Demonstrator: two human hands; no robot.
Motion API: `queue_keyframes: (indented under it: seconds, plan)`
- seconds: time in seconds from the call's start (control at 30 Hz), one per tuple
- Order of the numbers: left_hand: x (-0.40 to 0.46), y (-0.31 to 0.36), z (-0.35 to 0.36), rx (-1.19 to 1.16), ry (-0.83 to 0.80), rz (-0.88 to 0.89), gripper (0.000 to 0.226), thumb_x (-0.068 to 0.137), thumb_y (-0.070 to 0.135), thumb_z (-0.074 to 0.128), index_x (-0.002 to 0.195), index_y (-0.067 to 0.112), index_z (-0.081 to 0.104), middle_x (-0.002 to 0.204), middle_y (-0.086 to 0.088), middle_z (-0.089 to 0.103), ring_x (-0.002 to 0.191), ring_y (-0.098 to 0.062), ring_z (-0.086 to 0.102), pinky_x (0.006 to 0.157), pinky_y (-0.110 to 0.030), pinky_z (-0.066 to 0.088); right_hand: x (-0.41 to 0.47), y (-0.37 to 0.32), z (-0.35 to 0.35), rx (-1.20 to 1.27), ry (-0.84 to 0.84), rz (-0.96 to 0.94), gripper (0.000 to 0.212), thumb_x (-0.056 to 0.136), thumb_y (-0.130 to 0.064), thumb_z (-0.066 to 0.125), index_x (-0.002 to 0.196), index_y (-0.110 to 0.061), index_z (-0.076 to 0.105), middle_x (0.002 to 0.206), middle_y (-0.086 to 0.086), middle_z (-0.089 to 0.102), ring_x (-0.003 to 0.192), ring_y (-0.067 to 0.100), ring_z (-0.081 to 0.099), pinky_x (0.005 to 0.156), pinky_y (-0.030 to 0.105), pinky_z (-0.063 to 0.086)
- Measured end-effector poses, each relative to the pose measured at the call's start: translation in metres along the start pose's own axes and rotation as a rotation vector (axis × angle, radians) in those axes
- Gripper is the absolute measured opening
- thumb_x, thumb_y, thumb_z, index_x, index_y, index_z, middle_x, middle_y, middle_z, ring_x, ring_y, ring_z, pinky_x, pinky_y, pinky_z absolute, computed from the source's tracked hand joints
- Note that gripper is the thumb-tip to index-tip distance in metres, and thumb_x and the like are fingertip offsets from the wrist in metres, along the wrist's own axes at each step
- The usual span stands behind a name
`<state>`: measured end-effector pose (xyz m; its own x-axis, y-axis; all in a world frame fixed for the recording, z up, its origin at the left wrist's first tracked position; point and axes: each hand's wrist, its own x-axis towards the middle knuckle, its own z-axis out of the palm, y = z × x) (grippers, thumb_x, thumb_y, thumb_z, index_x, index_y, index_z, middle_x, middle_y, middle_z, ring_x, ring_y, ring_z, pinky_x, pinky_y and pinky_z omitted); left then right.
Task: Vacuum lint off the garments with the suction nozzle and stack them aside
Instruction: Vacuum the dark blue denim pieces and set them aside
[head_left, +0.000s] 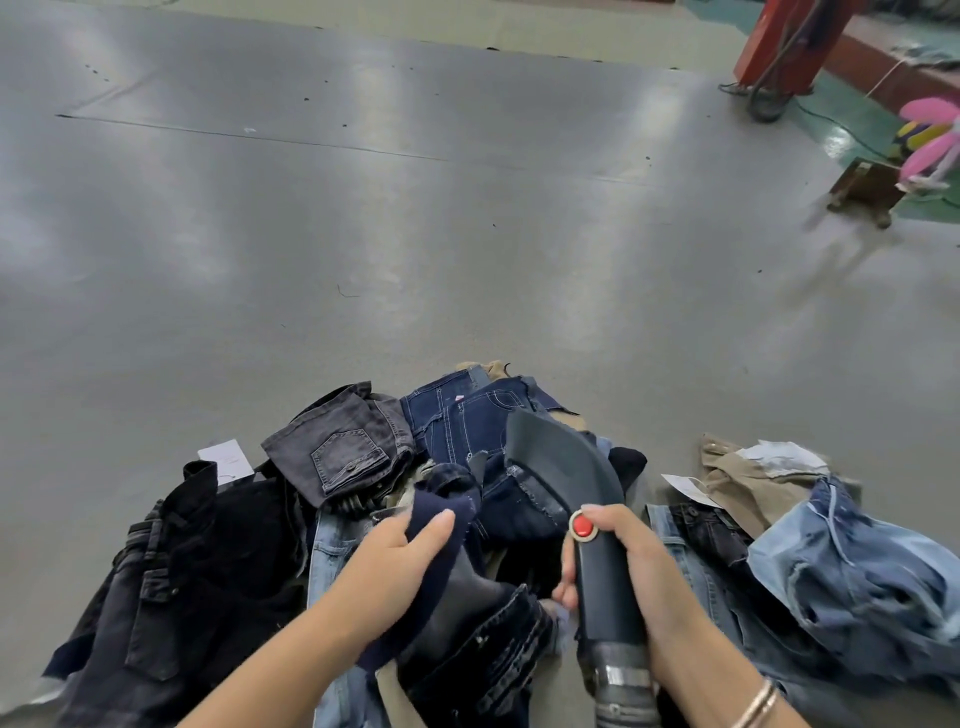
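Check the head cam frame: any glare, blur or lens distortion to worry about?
Head view: broad pale glare streaks on the grey sheet table; wide-angle bending toward the edges; the pink flower-shaped toy at far right is smeared; the left hand on the navy cloth and the right hand round the dark plastic suction nozzle read sharp.

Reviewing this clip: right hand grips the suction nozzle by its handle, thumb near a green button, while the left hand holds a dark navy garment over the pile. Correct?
Not quite: the button is red, not green, as the head view shows. The rest holds: the right hand grips the suction nozzle by its handle, and the left hand holds a dark navy garment over the pile.
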<state>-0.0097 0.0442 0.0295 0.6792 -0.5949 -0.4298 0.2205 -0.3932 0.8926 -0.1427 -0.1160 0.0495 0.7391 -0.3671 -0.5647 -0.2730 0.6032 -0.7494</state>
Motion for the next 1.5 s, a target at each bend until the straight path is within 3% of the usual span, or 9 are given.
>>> queue_keyframes:
  seconds: [0.27, 0.37, 0.47, 0.6, 0.93, 1.07, 1.23, 1.37, 1.5]
  plan:
    - [-0.015, 0.036, -0.011, 0.285, -0.576, 0.189, 0.015, 0.08, 0.019, 0.056, 0.072, 0.021, 0.068, 0.067, 0.014, 0.057, 0.063, -0.002, 0.05, 0.063, -0.019, 0.039, -0.008, -0.006, -0.001, -0.182, -0.108, -0.346, 0.04, 0.06, -0.039, 0.063, 0.067, 0.0, 0.06, 0.084, 0.038, 0.058, 0.072, 0.024, 0.063, 0.061, 0.025, 0.049]
    - [-0.019, 0.05, -0.009, 0.387, -0.639, 0.168, 0.017, 0.073, 0.015, 0.058, 0.068, 0.03, 0.065, 0.053, 0.026, 0.055, 0.053, 0.009, 0.049, 0.053, -0.007, 0.035, -0.008, -0.001, 0.004, -0.162, -0.28, -0.338, 0.034, 0.066, -0.032, 0.063, 0.082, -0.002, 0.068, 0.074, 0.035, 0.056, 0.073, 0.026, 0.061, 0.065, 0.028, 0.05]
    - [-0.019, 0.055, -0.006, 0.424, -0.69, 0.144, 0.024, 0.07, 0.011, 0.056, 0.09, -0.002, 0.057, 0.049, 0.027, 0.051, 0.047, 0.008, 0.046, 0.045, -0.005, 0.03, -0.003, 0.011, 0.009, -0.11, -0.348, -0.232, 0.05, 0.064, -0.027, 0.068, 0.111, -0.012, 0.068, 0.1, 0.023, 0.069, 0.096, 0.032, 0.065, 0.083, 0.04, 0.051]
    - [-0.011, 0.06, -0.015, 0.376, -0.687, 0.162, 0.03, 0.06, 0.014, 0.05, 0.076, -0.006, 0.065, 0.047, 0.01, 0.046, 0.044, -0.009, 0.04, 0.043, -0.019, 0.029, 0.002, 0.017, 0.016, -0.127, -0.279, -0.159, 0.041, 0.06, -0.03, 0.069, 0.099, -0.016, 0.072, 0.08, 0.009, 0.069, 0.072, 0.021, 0.066, 0.063, 0.029, 0.052]
    - [0.024, 0.03, -0.024, 1.032, 0.201, 0.45, 0.006, 0.086, 0.032, 0.062, 0.086, 0.033, 0.056, 0.093, 0.017, 0.054, 0.098, -0.011, 0.048, 0.084, -0.031, 0.036, -0.008, -0.007, 0.014, -0.142, -0.038, -0.334, 0.054, 0.06, -0.041, 0.062, 0.064, 0.01, 0.047, 0.057, 0.015, 0.047, 0.054, 0.025, 0.046, 0.053, 0.029, 0.039]
    - [0.0, 0.018, 0.0, 0.673, 0.283, 0.585, 0.014, 0.085, 0.029, 0.064, 0.078, 0.029, 0.052, 0.075, 0.014, 0.054, 0.072, -0.002, 0.047, 0.066, -0.026, 0.039, -0.011, -0.005, 0.02, -0.116, 0.035, -0.383, 0.064, 0.061, -0.042, 0.063, 0.077, 0.016, 0.042, 0.062, 0.022, 0.051, 0.065, 0.031, 0.044, 0.068, 0.038, 0.034]
    - [-0.025, 0.009, 0.025, 0.181, -0.333, -0.373, 0.089, 0.051, 0.098, 0.038, 0.085, 0.023, 0.071, 0.077, 0.002, 0.074, 0.069, -0.012, 0.069, 0.059, -0.023, 0.051, -0.016, -0.011, 0.025, -0.119, 0.102, -0.447, 0.058, 0.059, -0.043, 0.06, 0.073, 0.012, 0.047, 0.059, 0.015, 0.053, 0.057, 0.024, 0.046, 0.056, 0.03, 0.036]
    - [-0.012, 0.009, 0.049, -0.598, -0.297, -0.488, 0.071, 0.062, 0.065, 0.06, 0.11, 0.014, 0.069, 0.114, -0.011, 0.069, 0.105, -0.026, 0.065, 0.091, -0.041, 0.052, -0.021, -0.011, 0.033, -0.103, 0.063, -0.477, 0.058, 0.06, -0.04, 0.062, 0.081, 0.013, 0.05, 0.061, 0.026, 0.053, 0.058, 0.027, 0.051, 0.055, 0.029, 0.04]
    - [-0.009, 0.018, 0.061, -0.798, -0.276, -0.352, 0.036, 0.059, 0.044, 0.07, 0.082, 0.017, 0.077, 0.098, -0.007, 0.073, 0.093, -0.02, 0.068, 0.092, -0.037, 0.05, -0.025, -0.006, 0.038, -0.049, -0.003, -0.459, 0.057, 0.062, -0.037, 0.064, 0.091, 0.01, 0.051, 0.063, 0.034, 0.051, 0.058, 0.032, 0.052, 0.052, 0.028, 0.045]
